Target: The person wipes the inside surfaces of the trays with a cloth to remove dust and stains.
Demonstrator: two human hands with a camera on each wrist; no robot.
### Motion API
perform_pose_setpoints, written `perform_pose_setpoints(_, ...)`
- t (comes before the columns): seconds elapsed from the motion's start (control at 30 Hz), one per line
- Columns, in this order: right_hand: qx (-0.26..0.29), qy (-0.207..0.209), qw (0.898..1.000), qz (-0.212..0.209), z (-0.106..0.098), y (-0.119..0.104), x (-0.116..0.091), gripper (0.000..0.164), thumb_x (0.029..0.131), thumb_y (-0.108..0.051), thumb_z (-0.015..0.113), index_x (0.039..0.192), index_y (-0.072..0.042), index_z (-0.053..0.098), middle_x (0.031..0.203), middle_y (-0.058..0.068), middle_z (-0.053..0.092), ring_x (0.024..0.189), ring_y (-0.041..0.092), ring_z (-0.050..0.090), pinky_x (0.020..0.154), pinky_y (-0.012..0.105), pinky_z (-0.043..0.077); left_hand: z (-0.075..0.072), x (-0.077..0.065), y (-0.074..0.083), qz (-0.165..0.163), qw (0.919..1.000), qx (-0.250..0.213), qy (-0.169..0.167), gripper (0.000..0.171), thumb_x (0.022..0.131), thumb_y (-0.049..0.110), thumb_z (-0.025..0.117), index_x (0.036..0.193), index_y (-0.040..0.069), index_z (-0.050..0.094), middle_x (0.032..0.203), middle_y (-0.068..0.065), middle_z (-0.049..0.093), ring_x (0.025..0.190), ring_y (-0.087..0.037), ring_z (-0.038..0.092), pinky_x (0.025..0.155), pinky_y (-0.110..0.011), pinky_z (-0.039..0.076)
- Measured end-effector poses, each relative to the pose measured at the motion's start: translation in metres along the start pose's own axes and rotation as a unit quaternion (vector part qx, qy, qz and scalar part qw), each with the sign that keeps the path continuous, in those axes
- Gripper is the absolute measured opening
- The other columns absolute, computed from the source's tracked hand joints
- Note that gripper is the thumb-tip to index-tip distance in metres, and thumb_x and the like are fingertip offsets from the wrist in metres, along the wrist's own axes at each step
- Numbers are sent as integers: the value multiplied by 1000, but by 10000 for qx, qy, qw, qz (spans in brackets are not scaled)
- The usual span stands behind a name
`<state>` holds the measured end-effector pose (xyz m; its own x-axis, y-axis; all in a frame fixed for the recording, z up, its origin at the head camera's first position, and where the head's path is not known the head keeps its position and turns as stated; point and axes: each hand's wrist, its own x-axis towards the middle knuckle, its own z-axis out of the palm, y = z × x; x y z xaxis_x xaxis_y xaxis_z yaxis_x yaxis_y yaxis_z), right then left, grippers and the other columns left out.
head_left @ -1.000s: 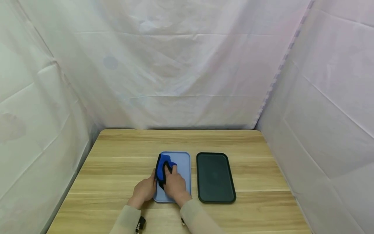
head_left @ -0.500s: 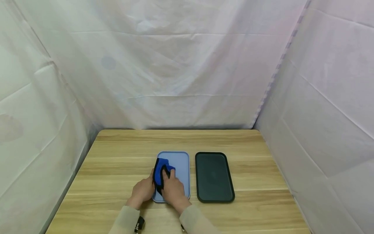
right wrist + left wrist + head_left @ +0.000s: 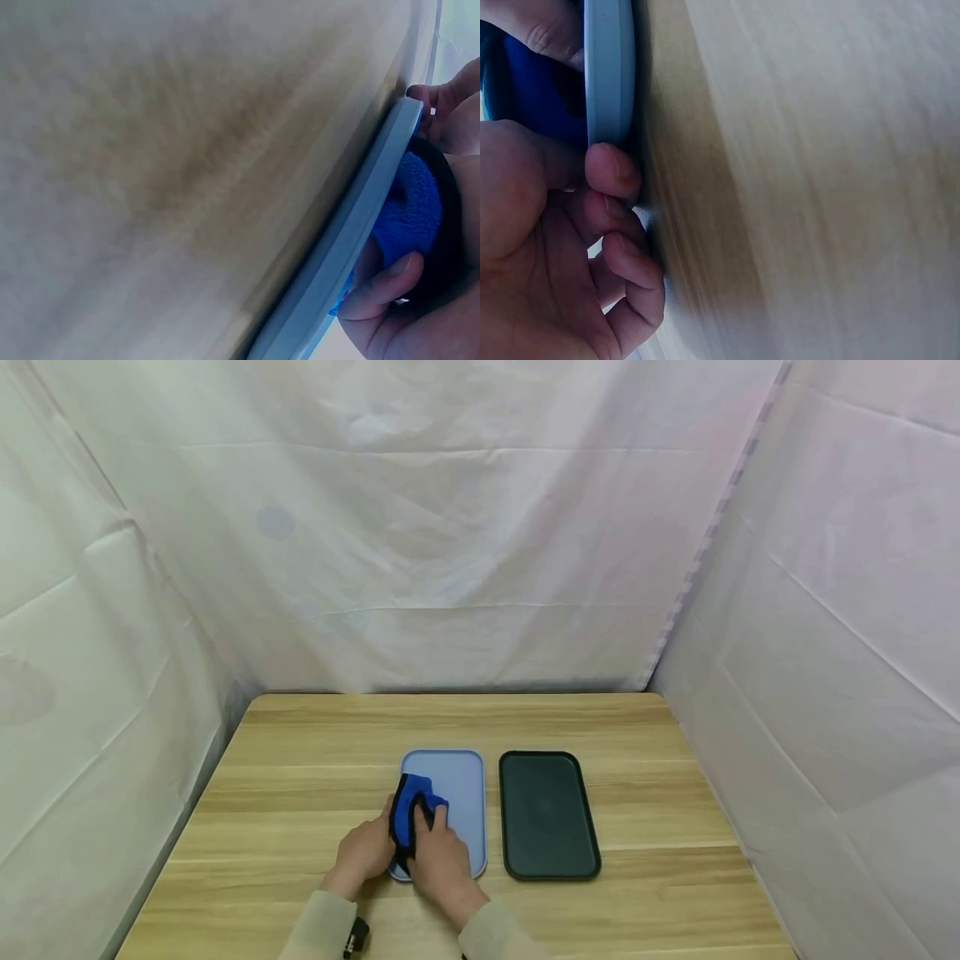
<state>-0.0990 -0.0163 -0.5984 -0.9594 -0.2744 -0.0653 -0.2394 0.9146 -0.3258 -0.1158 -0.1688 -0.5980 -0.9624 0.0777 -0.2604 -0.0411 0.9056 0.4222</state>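
Note:
A light blue tray (image 3: pixel 459 777) lies on the table, its left edge held by my left hand (image 3: pixel 363 847). In the left wrist view, curled fingertips (image 3: pixel 613 171) of that hand touch the tray's rim (image 3: pixel 609 75) from the side and below. My right hand (image 3: pixel 441 860) grips a bunched blue cloth (image 3: pixel 407 802) with black edging against the left part of the tray. The right wrist view shows the cloth's fuzzy face (image 3: pixel 412 206), with fingers of the right hand (image 3: pixel 397 300) bent around it. The hand hides part of the cloth.
To the right of the light blue tray, a narrow gap away, lies a dark green tray (image 3: pixel 551 818). The wood-grain table (image 3: pixel 300 752) is bounded by white cloth curtains (image 3: pixel 465 552) at the back and both sides.
My right hand has drawn the cloth toward me along the tray's left side, baring more of its far end. My left hand stays at the tray's left edge.

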Motion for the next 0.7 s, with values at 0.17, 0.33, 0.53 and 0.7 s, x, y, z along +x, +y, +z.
perform_pose_setpoints(0.17,-10,14,10000,3,2,4,-4,86,85,-37,85,158,-18,45,147,20,45,74,22,64,52,31,47,0,1,0,-60,10000,-66,-17,73,94,6,55,163,4,29,59,-4,50,51,-19,46,48,-33,36)
perform_pose_setpoints(0.33,35,-7,10000,-74,1,11,-8,87,85,-37,86,159,-21,44,151,20,43,80,25,68,54,33,51,0,1,0,-82,9999,-68,-68,70,98,9,54,163,4,29,58,-4,50,50,-19,46,47,-33,35)
perform_pose_setpoints(0.53,18,-11,10000,-95,1,21,-11,86,84,-36,86,158,-23,46,150,19,43,85,29,71,58,39,54,0,2,1,-92,9999,57,-79,61,106,18,49,162,4,31,66,-7,58,55,-22,51,51,-36,40)
perform_pose_setpoints(0.7,-35,23,10000,-30,-2,30,-14,86,83,-35,87,157,-25,46,150,18,44,85,29,71,60,41,56,0,2,2,-77,9999,126,31,60,106,20,50,161,4,34,69,-9,62,57,-22,51,53,-38,43)
